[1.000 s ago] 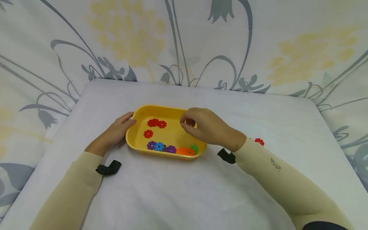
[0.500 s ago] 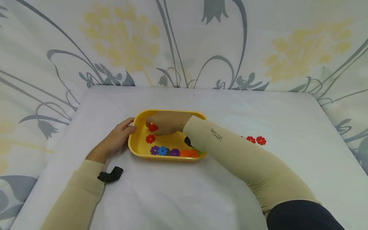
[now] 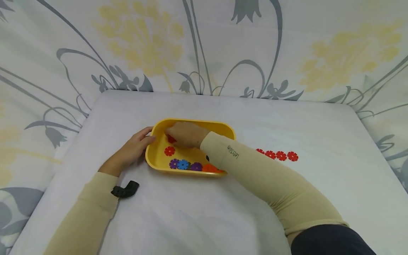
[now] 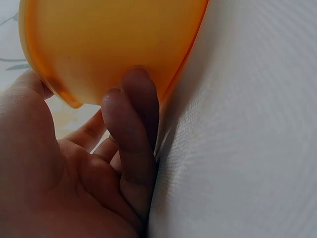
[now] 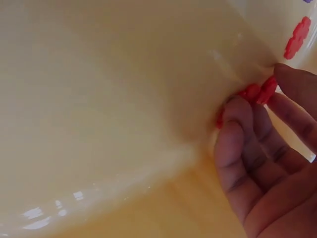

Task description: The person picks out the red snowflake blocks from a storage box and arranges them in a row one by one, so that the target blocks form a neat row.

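A yellow plastic tray [image 3: 227,129] lies on the white-covered table. My left hand [image 3: 135,147] grips its left end, thumb over the rim and fingers against the outer wall [image 4: 109,44]. My right hand [image 3: 186,134] reaches into the tray's far left part. Its thumb and fingers close around a red flower-shaped disc [image 5: 268,90], with more red pieces [image 5: 250,92] right at the fingertips. Another red flower disc [image 3: 169,151] lies just nearer in the tray. Along the near wall are purple [image 3: 174,163], blue [image 3: 183,164] and orange [image 3: 209,168] flower discs, partly hidden by the right sleeve.
Several red flower discs [image 3: 281,156] lie in a row on the table right of the tray, the leftmost partly behind the right forearm. A flower-patterned curtain [image 3: 210,46] borders the table's far edge and sides. A black wrist device [image 3: 125,189] sits at the left cuff.
My right hand has moved left across the tray to the red discs and now closes on one. More of the red row on the table shows. My left hand keeps its grip.
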`<state>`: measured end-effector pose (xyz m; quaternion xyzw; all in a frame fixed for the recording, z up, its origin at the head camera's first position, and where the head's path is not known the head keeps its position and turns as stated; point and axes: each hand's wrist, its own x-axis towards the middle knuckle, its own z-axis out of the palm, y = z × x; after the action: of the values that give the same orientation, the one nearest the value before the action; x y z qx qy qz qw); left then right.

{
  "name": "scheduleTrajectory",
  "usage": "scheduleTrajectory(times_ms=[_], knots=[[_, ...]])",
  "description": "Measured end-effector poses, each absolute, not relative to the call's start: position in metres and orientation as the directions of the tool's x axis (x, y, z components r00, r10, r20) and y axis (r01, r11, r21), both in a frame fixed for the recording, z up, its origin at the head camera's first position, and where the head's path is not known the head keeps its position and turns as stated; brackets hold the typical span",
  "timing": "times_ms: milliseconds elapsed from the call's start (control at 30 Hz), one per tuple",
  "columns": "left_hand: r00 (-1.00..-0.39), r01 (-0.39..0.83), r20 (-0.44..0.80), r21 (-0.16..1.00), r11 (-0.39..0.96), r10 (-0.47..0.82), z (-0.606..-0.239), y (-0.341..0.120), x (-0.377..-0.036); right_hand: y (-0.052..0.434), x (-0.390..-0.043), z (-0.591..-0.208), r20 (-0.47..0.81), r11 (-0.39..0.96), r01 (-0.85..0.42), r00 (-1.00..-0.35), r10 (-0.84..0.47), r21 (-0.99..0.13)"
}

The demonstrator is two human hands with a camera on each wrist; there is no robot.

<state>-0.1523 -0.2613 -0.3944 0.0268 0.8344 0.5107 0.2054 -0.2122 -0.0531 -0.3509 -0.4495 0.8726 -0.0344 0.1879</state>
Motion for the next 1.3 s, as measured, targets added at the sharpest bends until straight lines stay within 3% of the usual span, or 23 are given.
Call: scheduleTrajectory(times_ms=[567,733,1100,1300], knots=[[-0.907,-0.175,-0.327,0.866,0.469,0.265,-0.393,-0.263,-0.15,-0.043,-0.212,-0.347,-0.34,0.632,-0.719,-0.54,-0.77,-0.289],[-0.918,-0.16,-0.306,0.867,0.472,0.252,-0.39,-0.261,-0.152,-0.04,-0.215,-0.343,-0.317,0.641,-0.717,-0.563,-0.764,-0.272],[-0.922,-0.15,-0.298,0.863,0.483,0.246,-0.393,-0.262,-0.152,-0.039,-0.215,-0.345,-0.392,0.681,-0.703,-0.578,-0.716,-0.206],[-0.916,-0.16,-0.31,0.863,0.479,0.253,-0.393,-0.262,-0.153,-0.039,-0.214,-0.347,-0.397,0.666,-0.719,-0.561,-0.726,-0.2]])
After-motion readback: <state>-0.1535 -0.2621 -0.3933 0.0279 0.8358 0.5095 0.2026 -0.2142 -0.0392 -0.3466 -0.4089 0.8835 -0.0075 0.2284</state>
